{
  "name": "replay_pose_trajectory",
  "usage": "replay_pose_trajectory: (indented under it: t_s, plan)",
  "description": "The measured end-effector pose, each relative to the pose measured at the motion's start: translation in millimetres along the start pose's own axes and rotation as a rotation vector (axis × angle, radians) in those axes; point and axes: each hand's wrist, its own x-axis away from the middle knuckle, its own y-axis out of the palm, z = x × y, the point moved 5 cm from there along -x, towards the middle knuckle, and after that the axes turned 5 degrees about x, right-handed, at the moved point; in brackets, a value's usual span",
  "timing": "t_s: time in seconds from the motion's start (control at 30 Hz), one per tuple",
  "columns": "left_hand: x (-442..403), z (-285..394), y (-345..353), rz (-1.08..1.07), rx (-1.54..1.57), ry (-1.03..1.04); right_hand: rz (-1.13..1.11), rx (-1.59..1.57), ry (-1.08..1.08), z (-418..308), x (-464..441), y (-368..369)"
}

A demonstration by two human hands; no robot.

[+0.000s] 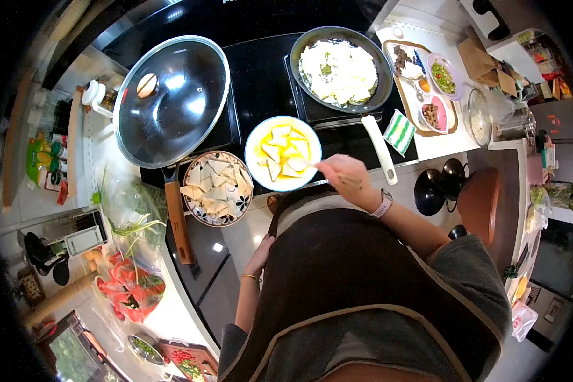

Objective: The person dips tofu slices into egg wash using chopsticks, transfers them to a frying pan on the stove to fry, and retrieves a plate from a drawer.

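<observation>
My right hand (347, 178) is closed around what looks like a white spoon (297, 164), its tip inside a white bowl (250, 167). In that bowl, several pale tofu triangles (280, 132) lie in yellow beaten egg. To the left, a floral plate (200, 219) carries more pale triangular slices (217, 181). Beyond the bowl, a frying pan (387, 79) on the cooktop holds pale pieces coated in egg (337, 71). My left hand (259, 256) hangs low beside the apron (350, 267), its fingers partly hidden by the cloth.
A glass-lidded pan (171, 102) with a wooden handle (179, 223) covers the left burner. The frying pan's white handle (380, 149) points toward me beside a green-striped cloth (400, 132). A tray (404, 48) of seasonings stands right. Bagged vegetables (130, 286) lie left.
</observation>
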Motion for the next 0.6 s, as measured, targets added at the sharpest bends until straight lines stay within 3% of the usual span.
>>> replay_pose_trajectory:
  t_s: [0.03,0.1,0.13,0.17,0.23,0.27,0.37,0.6]
  plan:
    - [-3.1,-4.6,-6.1,0.005,0.006,-0.005,0.101,-0.237,0.122,13.2,4.4,-2.6]
    - [-7.7,-9.6,-12.6,-0.149,-0.266,0.035,0.204,-0.258,0.205,19.1,4.4,2.3]
    - [-9.8,-5.0,-14.7,-0.145,-0.551,0.028,0.226,-0.296,0.171,15.3,2.7,7.6]
    - [-5.9,-1.4,-15.5,-0.135,-0.544,0.021,0.216,-0.306,0.165,13.6,2.3,11.1]
    - [6.7,24.2,-14.5,0.001,-0.778,0.213,0.141,-0.172,0.028,1.9,-3.7,15.1]
    - [4.5,18.8,-18.3,0.144,-0.742,0.128,0.138,-0.257,0.162,3.6,-3.3,13.5]
    - [5.2,19.0,-19.4,0.252,-0.739,0.185,0.208,-0.287,0.146,2.2,-13.5,7.7]
    - [4.4,20.2,-25.1,0.164,-0.534,0.218,0.097,-0.206,0.021,-7.2,-13.3,15.0]
